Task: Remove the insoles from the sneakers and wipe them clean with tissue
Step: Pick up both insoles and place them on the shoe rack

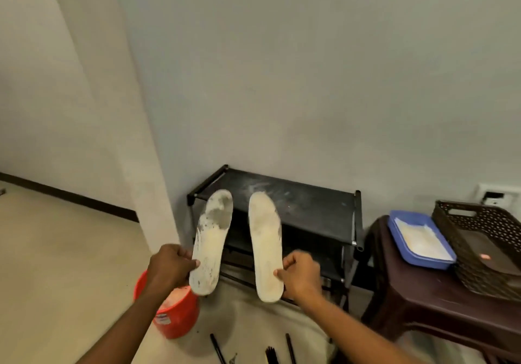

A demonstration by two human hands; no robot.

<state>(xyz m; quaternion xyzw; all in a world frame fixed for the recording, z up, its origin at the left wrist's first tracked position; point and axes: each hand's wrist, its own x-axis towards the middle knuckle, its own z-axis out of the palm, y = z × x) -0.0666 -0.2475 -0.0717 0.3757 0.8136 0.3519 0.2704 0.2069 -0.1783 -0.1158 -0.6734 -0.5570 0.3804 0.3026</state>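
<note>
Insoles from a pair of sneakers are held up side by side, 1 in each hand, in front of a low black shoe rack (pixel 310 205) that stands against a pale wall. The left insole (pixel 211 239) is gripped near its heel end by the left hand (pixel 169 265), with the thumb laid across its face and the fingers curled behind. The right insole (pixel 266 246) is pinched at its outer edge, also near the heel, by the right hand (pixel 300 274), with the fingers bent round it. Both insoles are clear of every surface, heel ends low and toward the person, toe ends raised toward the rack's top shelf. The 2 insoles stay apart, with a gap between them.

Dark grey grime covers much of the left insole's forefoot and streaks run down 1 edge. The right insole is paler, with fainter soiling.

A red bucket (pixel 176 315) with pale contents sits on the floor under the left forearm. To the right of the rack, a brown plastic bench (pixel 423 293) carries a shallow blue tub (pixel 420 239) holding something white, with a dark woven basket (pixel 485 248) just beside it. Thin dark objects (pixel 217 348) lie on the floor at the bottom edge, too blurred to identify.
</note>
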